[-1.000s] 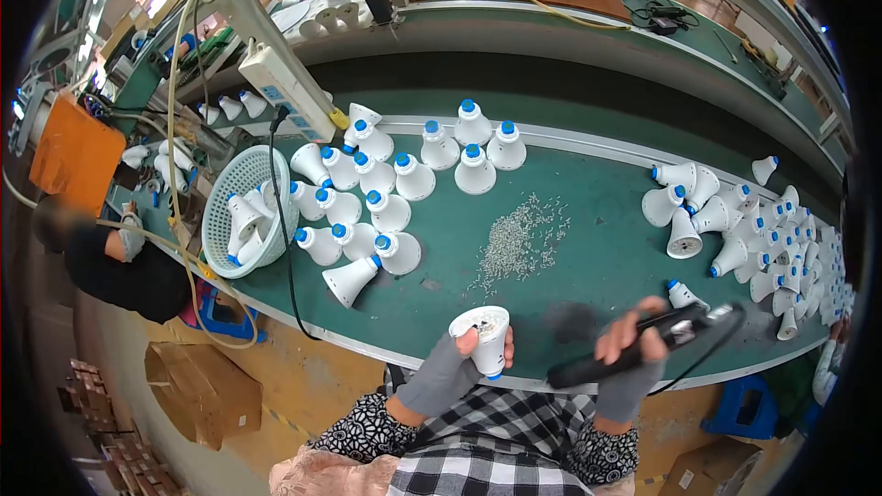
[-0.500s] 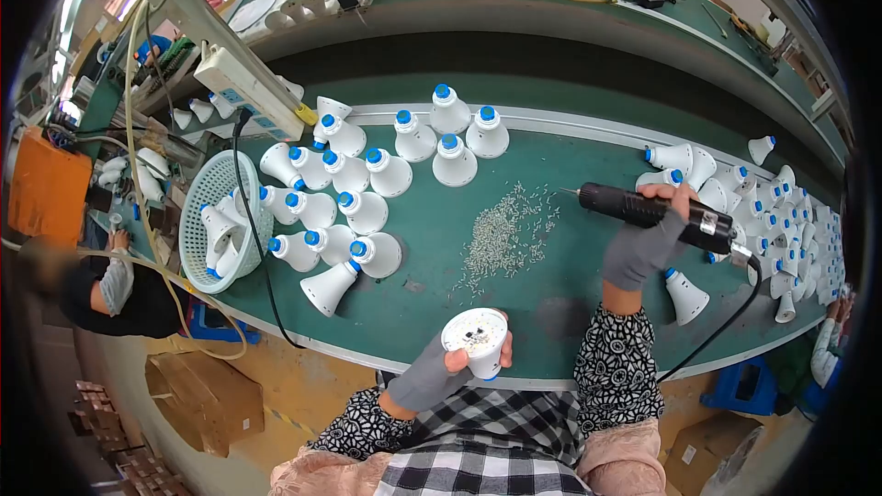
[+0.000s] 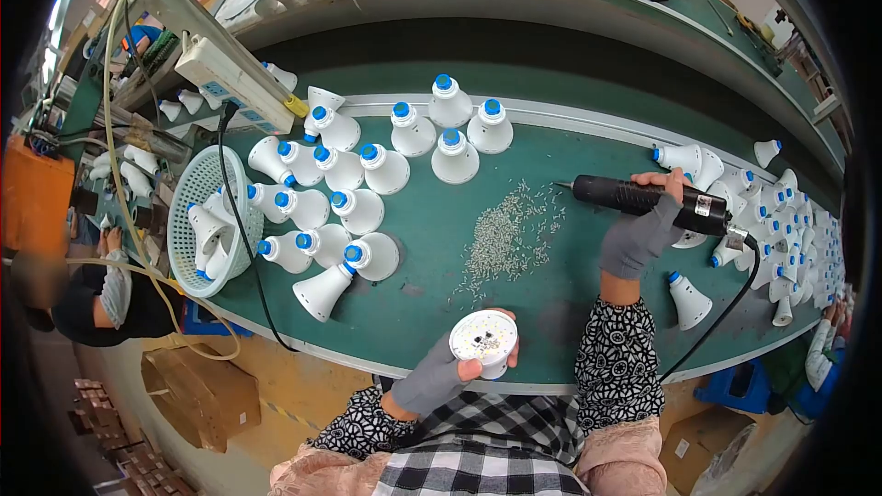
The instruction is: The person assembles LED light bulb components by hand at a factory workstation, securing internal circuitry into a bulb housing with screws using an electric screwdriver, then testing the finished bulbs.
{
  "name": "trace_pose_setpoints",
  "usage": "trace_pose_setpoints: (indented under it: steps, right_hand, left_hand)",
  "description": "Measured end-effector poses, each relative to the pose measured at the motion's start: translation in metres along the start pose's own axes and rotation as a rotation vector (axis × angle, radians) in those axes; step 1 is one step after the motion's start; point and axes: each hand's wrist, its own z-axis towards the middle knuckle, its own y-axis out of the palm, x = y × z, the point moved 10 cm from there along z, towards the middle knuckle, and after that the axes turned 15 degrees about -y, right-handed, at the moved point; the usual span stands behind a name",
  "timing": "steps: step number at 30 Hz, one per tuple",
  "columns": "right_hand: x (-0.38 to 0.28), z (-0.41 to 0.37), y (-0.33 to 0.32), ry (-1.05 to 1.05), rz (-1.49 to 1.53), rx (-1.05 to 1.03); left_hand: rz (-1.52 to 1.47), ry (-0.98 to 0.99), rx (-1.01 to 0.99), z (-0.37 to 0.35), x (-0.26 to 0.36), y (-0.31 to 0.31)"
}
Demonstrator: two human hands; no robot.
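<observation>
In my left hand (image 3: 443, 374), gloved in grey with bare fingertips, is a white lamp housing (image 3: 484, 338), its wide round face turned up. Small dark parts and pale bits show on that face. My right hand (image 3: 640, 231), in a like glove, is wrapped round a black electric screwdriver (image 3: 634, 197). Its thin bit points left, toward a loose pile of small screws (image 3: 503, 237) on the green table (image 3: 551, 298). A cable runs from the screwdriver's rear end down to the right.
White lamp housings with blue caps (image 3: 372, 170) stand at left centre, and many more (image 3: 772, 220) crowd the right end. A pale green basket (image 3: 181, 230) holds several. A power strip (image 3: 230, 83) hangs at the post with a black cord. Other people (image 3: 110, 298) sit at both sides.
My left hand has turned the lamp housing so its face shows more fully, and moved slightly right. The screwdriver has risen slightly and shifted left. The whole view has shifted a little.
</observation>
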Motion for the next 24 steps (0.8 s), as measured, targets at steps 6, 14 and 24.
trace_pose_setpoints:
  steps: [6,14,24]
  right_hand:
    - [-0.012,0.004,-0.006,0.047,0.058,0.001]
    - [-0.087,-0.008,-0.021,0.266,0.371,0.032]
    - [-0.102,-0.041,-0.046,0.477,0.481,0.126]
  left_hand:
    - [0.141,0.056,0.105,-0.012,0.011,-0.004]
    - [0.913,0.409,0.324,-0.033,0.068,0.035]
    - [0.833,0.439,0.113,-0.032,0.047,0.064]
